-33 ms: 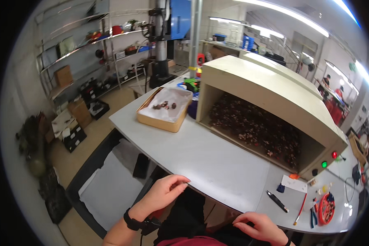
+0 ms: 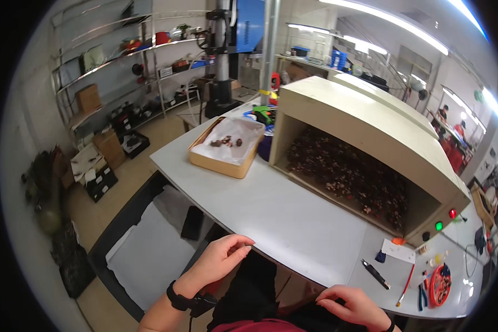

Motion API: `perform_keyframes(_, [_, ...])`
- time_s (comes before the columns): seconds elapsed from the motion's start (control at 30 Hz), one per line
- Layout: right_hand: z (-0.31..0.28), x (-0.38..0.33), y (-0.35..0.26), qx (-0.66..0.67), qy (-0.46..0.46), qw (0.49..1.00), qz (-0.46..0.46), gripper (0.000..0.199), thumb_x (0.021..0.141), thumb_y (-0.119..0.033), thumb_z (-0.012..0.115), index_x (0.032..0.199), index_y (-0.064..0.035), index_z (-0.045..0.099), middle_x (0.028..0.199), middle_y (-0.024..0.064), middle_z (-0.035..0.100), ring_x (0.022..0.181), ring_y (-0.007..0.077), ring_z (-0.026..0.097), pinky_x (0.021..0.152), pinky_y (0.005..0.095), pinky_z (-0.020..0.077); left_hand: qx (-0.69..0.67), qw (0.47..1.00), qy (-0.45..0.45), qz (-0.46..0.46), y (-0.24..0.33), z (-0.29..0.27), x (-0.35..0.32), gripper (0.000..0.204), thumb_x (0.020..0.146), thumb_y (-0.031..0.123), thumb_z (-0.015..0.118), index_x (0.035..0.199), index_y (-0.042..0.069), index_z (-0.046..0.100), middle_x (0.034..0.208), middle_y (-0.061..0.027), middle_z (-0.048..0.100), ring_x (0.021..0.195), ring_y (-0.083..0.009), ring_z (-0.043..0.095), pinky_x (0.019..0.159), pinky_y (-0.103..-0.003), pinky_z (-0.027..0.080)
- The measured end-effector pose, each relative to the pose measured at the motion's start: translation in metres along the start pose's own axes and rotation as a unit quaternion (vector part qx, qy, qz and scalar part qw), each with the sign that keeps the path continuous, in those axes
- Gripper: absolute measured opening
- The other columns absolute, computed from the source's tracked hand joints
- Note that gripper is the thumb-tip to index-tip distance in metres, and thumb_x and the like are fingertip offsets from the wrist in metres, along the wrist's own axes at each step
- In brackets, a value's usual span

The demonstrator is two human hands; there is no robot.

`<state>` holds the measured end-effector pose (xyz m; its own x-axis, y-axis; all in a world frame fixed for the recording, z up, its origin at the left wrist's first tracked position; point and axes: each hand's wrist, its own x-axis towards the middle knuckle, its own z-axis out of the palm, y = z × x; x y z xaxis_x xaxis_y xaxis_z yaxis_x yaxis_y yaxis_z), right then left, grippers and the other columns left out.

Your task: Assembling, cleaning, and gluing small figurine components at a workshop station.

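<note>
Two hands [image 2: 220, 257] empty, fingers [image 2: 239, 239] half-curled | black tool [image 2: 375, 274], 1 o'clock from right hand [image 2: 354, 304]: could be knocked by low reach

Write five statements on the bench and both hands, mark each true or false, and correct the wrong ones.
1. The tan tray stands on the table, left of the cream housing. True.
2. The right hand reaches into the cream housing. False: the right hand is by the table's near edge, outside the housing.
3. A dark band circles the wrist of the left hand. True.
4. The left hand holds the red-handled brush. False: the brush lies on the table, left of the red basket.
5. The green light sits lower than the red light. True.
</note>
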<state>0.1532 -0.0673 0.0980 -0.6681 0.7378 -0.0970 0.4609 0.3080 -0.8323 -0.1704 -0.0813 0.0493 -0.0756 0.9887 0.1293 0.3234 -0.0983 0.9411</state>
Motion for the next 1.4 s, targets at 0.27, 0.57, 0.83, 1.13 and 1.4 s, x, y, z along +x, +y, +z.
perform_keyframes(0.27, [-0.006, 0.109, -0.020, -0.120, -0.108, 0.987, 0.019, 0.022, 0.091, -0.026, 0.064, 0.096, -0.0038, 0.065, 0.089, 0.0108, 0.066, 0.080, 0.0251, 0.066, 0.071, 0.0328, 0.0519, 0.025, 0.995, 0.097, -0.015, -0.041, -0.088, 0.017, 0.019, 0.091, 0.013, 0.061, 0.105, 0.002, 0.064, 0.091, -0.0085, 0.064, 0.078, -0.0134, 0.060, 0.072, -0.027, 0.049])
perform_keyframes(0.57, [0.009, 0.173, 0.011, -0.394, -0.280, 0.870, 0.096, 0.069, 0.076, -0.061, 0.068, 0.104, 0.0016, 0.056, 0.100, 0.0179, 0.061, 0.094, 0.0344, 0.061, 0.080, 0.0385, 0.0503, 0.207, 0.970, 0.112, -0.055, -0.134, -0.195, 0.104, 0.027, 0.084, 0.019, 0.064, 0.106, 0.003, 0.063, 0.086, -0.0116, 0.064, 0.079, -0.0248, 0.062, 0.070, -0.035, 0.050])
perform_keyframes(0.83, [0.017, 0.186, 0.001, -0.436, -0.269, 0.848, 0.132, 0.068, 0.074, -0.052, 0.073, 0.106, 0.0049, 0.054, 0.107, 0.0240, 0.060, 0.100, 0.0381, 0.060, 0.084, 0.0426, 0.0505, 0.164, 0.968, -0.011, -0.188, -0.120, -0.223, 0.130, 0.038, 0.081, 0.022, 0.072, 0.115, 0.013, 0.058, 0.074, 0.0045, 0.043, 0.068, -0.0079, 0.042, 0.060, -0.024, 0.039])
perform_keyframes(1.13, [0.005, 0.198, 0.008, -0.419, -0.330, 0.839, 0.110, 0.069, 0.075, -0.058, 0.070, 0.101, 0.0042, 0.055, 0.100, 0.0224, 0.061, 0.093, 0.0382, 0.061, 0.082, 0.0405, 0.0488, 0.165, 0.970, -0.002, -0.178, -0.131, -0.218, 0.135, 0.037, 0.082, 0.023, 0.072, 0.115, 0.014, 0.060, 0.075, 0.0056, 0.041, 0.069, -0.0074, 0.040, 0.061, -0.023, 0.037])
perform_keyframes(1.4, [-0.028, 0.252, -0.004, -0.452, -0.350, 0.806, 0.153, 0.056, 0.079, -0.057, 0.065, 0.092, -0.0020, 0.065, 0.090, 0.0162, 0.067, 0.087, 0.0349, 0.064, 0.077, 0.0402, 0.0495, 0.181, 0.958, 0.001, -0.222, -0.113, -0.217, 0.128, 0.036, 0.084, 0.020, 0.069, 0.117, 0.013, 0.058, 0.073, 0.0065, 0.034, 0.065, -0.0059, 0.034, 0.059, -0.021, 0.033])
